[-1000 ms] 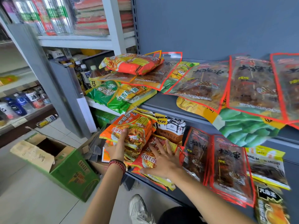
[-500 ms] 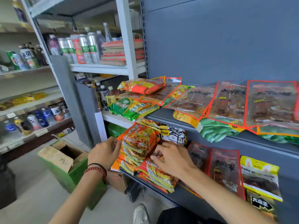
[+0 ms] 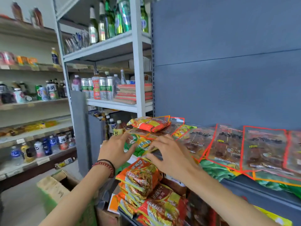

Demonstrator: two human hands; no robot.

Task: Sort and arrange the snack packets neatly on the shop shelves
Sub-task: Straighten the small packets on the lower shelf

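Note:
Green and yellow snack packets [image 3: 143,145] lie at the left end of the upper grey shelf [image 3: 254,185]. My left hand [image 3: 117,150] and my right hand [image 3: 169,154] are both raised in front of them with fingers spread, at or just over the packets; contact is unclear. An orange packet [image 3: 149,124] lies on top behind them. To the right, red-edged clear packets [image 3: 228,144] lie side by side over green packets [image 3: 216,170]. Below my hands, orange noodle packets [image 3: 141,178] are stacked on the lower shelf.
A white shelving unit [image 3: 138,75] at the left holds bottles, cans and stacked flat boxes. An open green cardboard box [image 3: 53,188] stands on the floor below left. More drink shelves [image 3: 32,101] run along the far left wall.
Both hands have left the orange noodle stack on the lower shelf and risen to the green packets on the upper shelf. The view has tilted upward.

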